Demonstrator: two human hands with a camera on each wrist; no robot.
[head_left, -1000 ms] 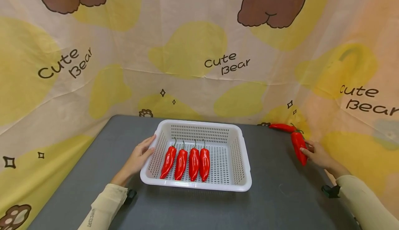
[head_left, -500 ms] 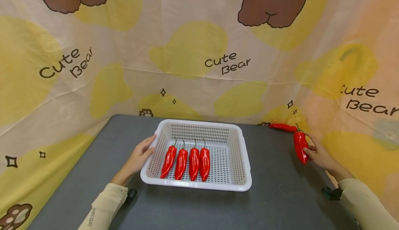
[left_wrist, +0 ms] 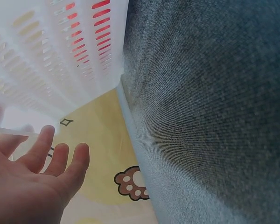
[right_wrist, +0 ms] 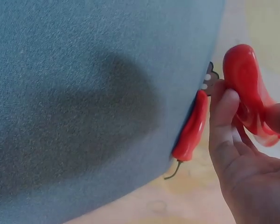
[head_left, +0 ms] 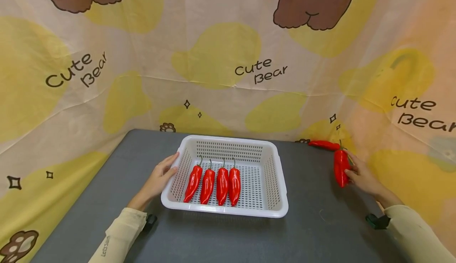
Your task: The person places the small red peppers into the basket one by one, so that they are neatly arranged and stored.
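My left hand (head_left: 159, 179) holds the left rim of a white perforated plastic basket (head_left: 274, 176); in the left wrist view its fingers (left_wrist: 79, 156) reach up at the rim. Inside the basket lie several red peppers (head_left: 222, 185) side by side, green stems pointing away from me. Over at the right, my right hand (head_left: 363, 178) grips another red pepper (head_left: 341, 170) between thumb and fingers, its stem upward. The right wrist view shows this held pepper (right_wrist: 247, 79) raised above the table, with a shadow below.
One more red pepper (head_left: 324, 145) lies at the table's back right edge, just behind the held one. The dark grey table (head_left: 310, 231) is bordered at the back and sides by a printed cloth (head_left: 210, 108).
The pepper in my right hand has swung slightly more upright. My left hand and the basket have stayed in place.
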